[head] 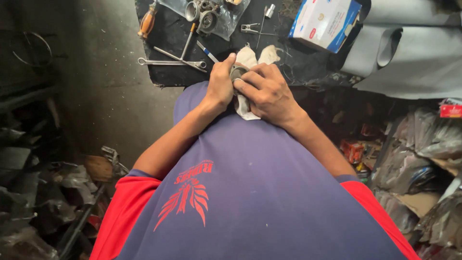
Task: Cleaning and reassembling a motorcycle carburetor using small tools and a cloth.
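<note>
The left hand and right hand are both closed around one small round metal part, held at the near edge of the black workbench. The part is largely hidden by fingers and by one off-white rag wrapped about it; its exact type cannot be made out. Beyond the hands on the workbench: one wrench, one orange-handled screwdriver, and one clear plastic bag of metal parts, cut off by the top edge. One blue-and-white carton sits right of the bag. Goods under the bench are too dark to identify.
</note>
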